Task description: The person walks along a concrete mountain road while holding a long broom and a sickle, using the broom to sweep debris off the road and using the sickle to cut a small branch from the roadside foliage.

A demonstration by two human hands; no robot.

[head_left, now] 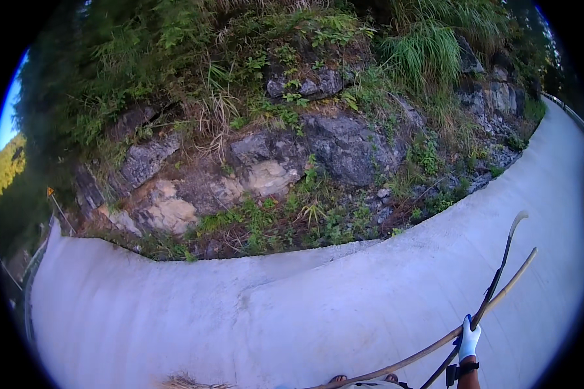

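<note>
My right hand [470, 338], in a white work glove with blue at the fingers, is closed around two long wooden sticks at the lower right. One is a pale brown stick [428, 349] that slants from the bottom edge up to the right. Crossing it in my grip is a darker stick [496, 279] with a bent, paler upper end. A black band [462, 371] circles my right wrist. My left hand does not show. At the bottom edge, left of my feet, the tip of a dry, straw-like bundle [194, 382] shows; what holds it is out of sight.
I stand on a pale concrete road [292, 311] that curves away on both sides. Along its far edge rises a rocky bank [350, 146] with grass and shrubs. A guardrail [568, 113] lines the far right, and an orange-yellow sign [50, 192] stands far left.
</note>
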